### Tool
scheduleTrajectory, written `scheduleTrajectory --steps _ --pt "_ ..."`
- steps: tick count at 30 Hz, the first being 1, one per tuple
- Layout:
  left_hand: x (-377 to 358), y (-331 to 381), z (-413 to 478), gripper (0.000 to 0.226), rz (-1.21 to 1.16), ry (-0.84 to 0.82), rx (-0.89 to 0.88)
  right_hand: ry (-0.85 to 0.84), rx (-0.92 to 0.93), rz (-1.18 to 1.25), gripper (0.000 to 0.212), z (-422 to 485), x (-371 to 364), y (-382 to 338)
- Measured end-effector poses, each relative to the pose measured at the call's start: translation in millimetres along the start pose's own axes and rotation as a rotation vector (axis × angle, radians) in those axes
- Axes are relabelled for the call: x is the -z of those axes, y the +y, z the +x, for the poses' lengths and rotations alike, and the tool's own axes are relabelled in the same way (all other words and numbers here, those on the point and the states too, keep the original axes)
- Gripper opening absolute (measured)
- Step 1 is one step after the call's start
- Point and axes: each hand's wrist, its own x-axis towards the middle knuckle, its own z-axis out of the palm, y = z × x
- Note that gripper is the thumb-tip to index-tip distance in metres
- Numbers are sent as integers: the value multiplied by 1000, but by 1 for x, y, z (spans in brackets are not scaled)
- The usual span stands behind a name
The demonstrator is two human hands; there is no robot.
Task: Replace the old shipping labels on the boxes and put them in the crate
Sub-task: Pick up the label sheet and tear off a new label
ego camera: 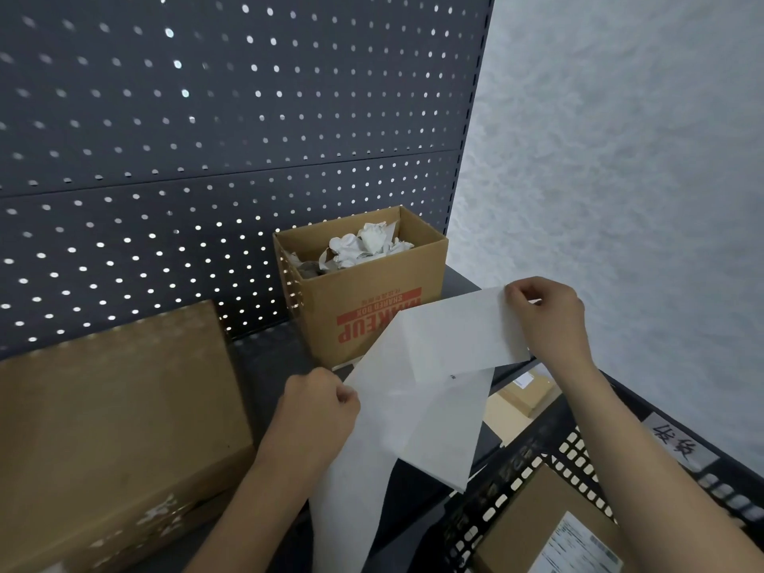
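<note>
A long white label strip (417, 390) hangs in the air between my hands, folded in the middle. My left hand (318, 411) pinches its left edge. My right hand (545, 316) pinches the upper right corner of the top sheet. Below right, a black perforated crate (533, 469) holds a cardboard box (533, 527) with a printed label (578, 547) on top. A large plain cardboard box (111, 423) lies on the dark shelf (273, 357) at the left.
An open cardboard box (368, 308) with red print stands at the back and holds crumpled white paper (364, 246). More small boxes (521, 394) show beyond the crate. A dark pegboard (206, 138) rises behind the shelf, with a grey wall (620, 159) on the right.
</note>
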Motion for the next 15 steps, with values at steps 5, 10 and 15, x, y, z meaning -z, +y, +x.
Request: scheduleTrajectory --steps 5,10,15 --pt "-3 5 2 30 17 -22 68 39 3 -5 19 6 6 1" --pt "-1 11 3 39 -13 -40 84 93 -4 3 20 8 14 -2" --pt "1 17 -1 33 27 -50 93 130 19 15 22 6 23 -7"
